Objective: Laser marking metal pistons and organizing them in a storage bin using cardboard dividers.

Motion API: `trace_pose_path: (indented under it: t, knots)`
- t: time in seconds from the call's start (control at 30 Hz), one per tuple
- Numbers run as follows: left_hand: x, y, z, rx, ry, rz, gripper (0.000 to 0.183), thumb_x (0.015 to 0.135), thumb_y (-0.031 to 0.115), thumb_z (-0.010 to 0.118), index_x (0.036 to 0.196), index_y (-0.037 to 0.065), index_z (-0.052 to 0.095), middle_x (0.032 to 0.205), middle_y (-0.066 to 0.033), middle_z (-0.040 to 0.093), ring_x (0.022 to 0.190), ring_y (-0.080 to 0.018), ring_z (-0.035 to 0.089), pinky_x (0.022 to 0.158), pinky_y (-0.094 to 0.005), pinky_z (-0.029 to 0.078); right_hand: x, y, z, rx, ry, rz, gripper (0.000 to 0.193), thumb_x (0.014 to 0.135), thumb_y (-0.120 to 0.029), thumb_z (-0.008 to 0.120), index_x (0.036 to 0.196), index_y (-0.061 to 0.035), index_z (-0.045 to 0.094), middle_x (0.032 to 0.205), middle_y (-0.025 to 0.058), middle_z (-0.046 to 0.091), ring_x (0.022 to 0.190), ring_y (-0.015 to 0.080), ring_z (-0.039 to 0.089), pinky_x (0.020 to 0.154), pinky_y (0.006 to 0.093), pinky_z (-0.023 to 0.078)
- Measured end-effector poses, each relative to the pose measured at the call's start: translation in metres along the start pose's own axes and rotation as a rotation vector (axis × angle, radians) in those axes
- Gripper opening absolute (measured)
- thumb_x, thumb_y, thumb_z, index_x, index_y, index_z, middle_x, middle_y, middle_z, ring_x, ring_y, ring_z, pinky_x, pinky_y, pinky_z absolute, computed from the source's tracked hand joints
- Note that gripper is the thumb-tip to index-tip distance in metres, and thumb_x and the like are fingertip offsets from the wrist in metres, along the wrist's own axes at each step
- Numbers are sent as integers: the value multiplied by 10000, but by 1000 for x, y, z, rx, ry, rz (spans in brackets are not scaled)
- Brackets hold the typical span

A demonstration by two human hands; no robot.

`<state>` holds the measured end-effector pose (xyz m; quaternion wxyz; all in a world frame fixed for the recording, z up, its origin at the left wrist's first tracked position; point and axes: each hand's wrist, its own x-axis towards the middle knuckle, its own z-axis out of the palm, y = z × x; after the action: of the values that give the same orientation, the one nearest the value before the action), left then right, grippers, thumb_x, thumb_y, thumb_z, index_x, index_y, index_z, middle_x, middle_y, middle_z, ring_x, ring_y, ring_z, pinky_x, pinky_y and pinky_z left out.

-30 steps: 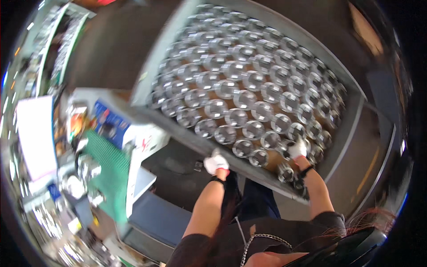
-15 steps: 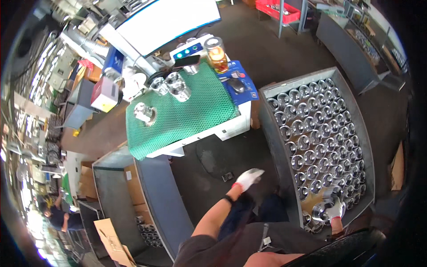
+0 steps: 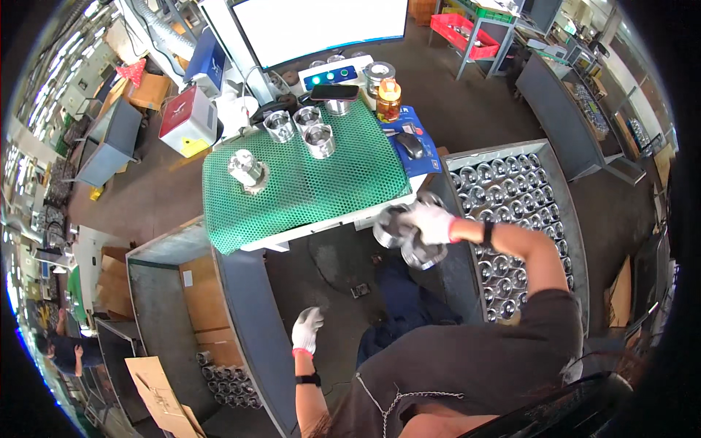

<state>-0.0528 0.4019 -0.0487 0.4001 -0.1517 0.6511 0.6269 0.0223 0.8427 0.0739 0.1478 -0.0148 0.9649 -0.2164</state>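
My right hand [image 3: 431,221], in a white glove, grips shiny metal cylindrical parts [image 3: 405,237] and holds them just off the near right corner of the green perforated mat [image 3: 307,190] on the workbench. My left hand [image 3: 307,328], also gloved, hangs free and empty with fingers apart above the dark floor, beside the wall of a grey metal bin [image 3: 248,321]. On the mat stand two similar metal parts [image 3: 307,131] at the back and one [image 3: 247,169] at the left.
A grey crate [image 3: 569,219] filled with several rows of metal parts sits to my right. The bin at lower left holds cardboard [image 3: 201,299] and several parts [image 3: 230,379]. An orange bottle [image 3: 388,98], a phone [image 3: 334,92], a mouse [image 3: 411,144] and a large screen [image 3: 328,25] lie behind the mat.
My view swung from the crate toward the workbench. My right hand lifted metal parts out of the crate and carried them left to the mat's edge. My left hand dropped lower.
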Motion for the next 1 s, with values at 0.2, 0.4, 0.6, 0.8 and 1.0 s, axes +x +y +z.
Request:
trace_pose_path:
  t: [0.2,0.4,0.6,0.8,1.0]
  knots:
    - [-36,0,-35,-86,438,-57,299,863,263,669,1048,37,602,764,-46,613,582,-100,544,496,-224,389,158,57,-61,-353,47,-183,260,743,-119,622,1000,-151,632,994,245,574,890,392,625,735,471,504]
    - [-26,7,-34,-59,462,-135,265,887,302,626,1022,74,612,811,-82,669,617,-175,631,519,-277,471,249,115,-84,-459,2,-454,246,814,-182,560,1051,-185,629,957,211,585,833,378,628,696,453,506]
    - [7,58,-2,53,321,-104,317,889,280,640,1111,55,623,866,-75,675,711,-161,633,616,-254,467,251,130,-77,-511,276,-568,199,864,-281,546,999,-176,646,902,171,601,775,337,628,668,437,499]
    - [30,42,20,349,110,-44,322,916,314,597,1118,63,601,885,-84,661,742,-178,632,651,-290,471,111,67,-18,-338,552,72,296,786,-222,623,1065,-123,625,865,99,585,751,289,610,592,426,482]
    - [16,-3,36,557,-163,-169,280,893,207,637,1095,17,600,829,-60,620,697,-124,568,604,-221,428,-159,-10,186,56,258,624,216,776,-286,615,955,-168,639,836,76,626,859,299,623,743,445,487]
